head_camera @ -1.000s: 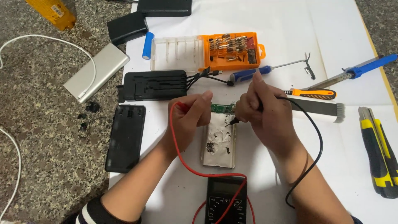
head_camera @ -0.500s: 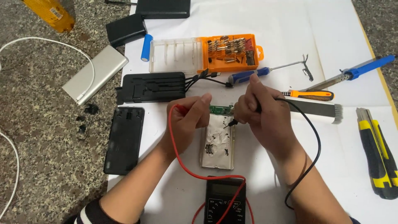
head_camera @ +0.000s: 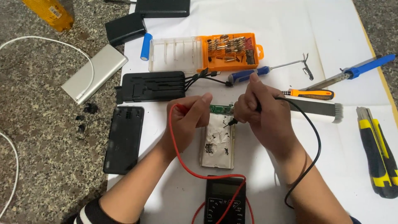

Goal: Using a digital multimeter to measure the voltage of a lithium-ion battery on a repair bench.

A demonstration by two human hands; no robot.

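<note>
**Hands press two meter probes to a silver battery pouch**

The left hand [head_camera: 188, 118] is closed around the red probe [head_camera: 181, 108], and the right hand [head_camera: 259, 114] pinches the black probe [head_camera: 233, 121], whose tip touches the top of the silver battery pouch [head_camera: 217, 143] just below its small green circuit board [head_camera: 218, 108]. The pouch lies flat on the white sheet covering the worktop [head_camera: 331, 33], between the two hands.

Nearest the camera sits the black multimeter [head_camera: 225, 201], with the red lead [head_camera: 174, 153] and black lead [head_camera: 309, 153] looping out from it to the hands. Left of the forearm lies a black back cover [head_camera: 124, 139]; at the right edge, a yellow-and-black utility knife [head_camera: 379, 151]. Beyond the hands are a black power bank case [head_camera: 151, 86], a blue-handled screwdriver [head_camera: 265, 71] and an orange-handled screwdriver [head_camera: 309, 94]. Farther still stands an open orange bit case [head_camera: 230, 52], beside a blue cylindrical cell [head_camera: 145, 46].
</note>
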